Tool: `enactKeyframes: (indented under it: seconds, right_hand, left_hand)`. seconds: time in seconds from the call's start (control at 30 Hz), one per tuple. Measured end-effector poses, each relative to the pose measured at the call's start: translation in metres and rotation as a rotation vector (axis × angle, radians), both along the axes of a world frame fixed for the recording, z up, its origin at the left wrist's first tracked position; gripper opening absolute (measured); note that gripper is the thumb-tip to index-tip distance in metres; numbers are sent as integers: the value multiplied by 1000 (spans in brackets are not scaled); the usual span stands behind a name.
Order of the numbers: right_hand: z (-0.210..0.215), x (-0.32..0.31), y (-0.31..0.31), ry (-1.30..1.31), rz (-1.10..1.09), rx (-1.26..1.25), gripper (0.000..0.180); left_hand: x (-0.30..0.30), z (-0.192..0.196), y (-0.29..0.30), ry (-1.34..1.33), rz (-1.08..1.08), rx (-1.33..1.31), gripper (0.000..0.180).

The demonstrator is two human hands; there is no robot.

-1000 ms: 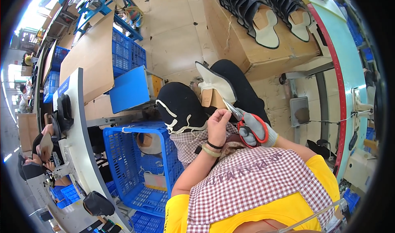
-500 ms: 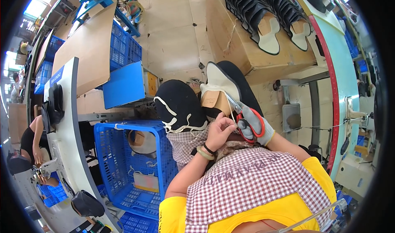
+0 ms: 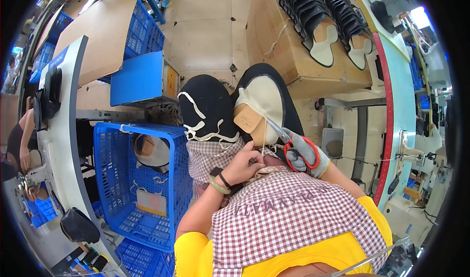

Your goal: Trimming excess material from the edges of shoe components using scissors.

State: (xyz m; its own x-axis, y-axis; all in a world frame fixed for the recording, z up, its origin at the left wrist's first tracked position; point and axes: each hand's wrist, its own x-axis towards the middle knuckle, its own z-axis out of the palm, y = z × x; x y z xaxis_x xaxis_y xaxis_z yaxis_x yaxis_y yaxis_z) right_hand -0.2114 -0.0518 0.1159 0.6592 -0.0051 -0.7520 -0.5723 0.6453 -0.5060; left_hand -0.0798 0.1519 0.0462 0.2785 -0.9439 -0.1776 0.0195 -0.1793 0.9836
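On my lap rests a shoe upper (image 3: 271, 93), its cream lining facing up and a tan insole piece (image 3: 248, 119) at its near end. A thin cream strip (image 3: 264, 137) runs from it toward my bare left hand (image 3: 246, 165), whose thumb and fingers are pinched around its lower end. My right hand (image 3: 320, 167), in a grey glove, grips red-handled scissors (image 3: 304, 153). Their blades point up and left, with the tips beside the strip at the insole's edge; whether they touch it is hard to tell. Loose white trimmings (image 3: 192, 105) lie on my black-covered left knee.
A blue crate (image 3: 132, 223) holding shoe parts stands at my left, beside a grey-white table (image 3: 81, 179). Ahead on the right, rows of black shoe uppers (image 3: 298, 12) sit on a cardboard box (image 3: 274, 47). A red-edged green bench (image 3: 396, 91) runs along the right.
My left hand has drawn back toward my body and slightly left, with the strip. The scissors have shifted a little nearer my body. The whole view has shifted slightly.
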Motion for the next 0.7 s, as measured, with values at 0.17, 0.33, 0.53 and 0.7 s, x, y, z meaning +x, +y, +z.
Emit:
enactKeyframes:
  seconds: [0.17,0.33,0.53,0.7]
  right_hand:
    - [1,1,0,-67,65,-48,65]
    - [5,1,-2,-103,106,-36,67]
    - [12,6,-5,-38,143,-34,65]
    - [12,8,-12,-43,176,-70,65]
  left_hand:
    - [-2,36,12,-189,243,64,7]
    - [16,51,-17,-156,516,-125,7]
    - [14,13,-61,-623,448,203,17]
    - [20,0,-67,-446,474,233,12]
